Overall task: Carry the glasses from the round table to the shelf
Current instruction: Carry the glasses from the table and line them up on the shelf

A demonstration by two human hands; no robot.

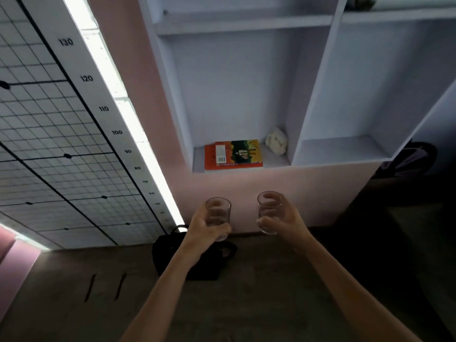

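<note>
I hold two clear drinking glasses upright in front of a white shelf unit [313, 99]. My left hand [204, 229] is wrapped around the left glass [218, 211]. The right glass [269, 206] sits in the grip of my right hand [283, 222]. Both glasses look empty and hang below the lowest open compartments, level with the pale pink base panel [283, 181]. The left compartment's floor [274, 159] carries other items; the right compartment's floor [343, 149] shows nothing on it. The round table is out of view.
An orange and yellow book [233, 154] lies flat in the left compartment beside a crumpled whitish object [276, 143]. A black bag [195, 257] sits on the floor below my left hand. A gridded measuring wall [61, 144] stands at left, with a dark object [409, 156] at right.
</note>
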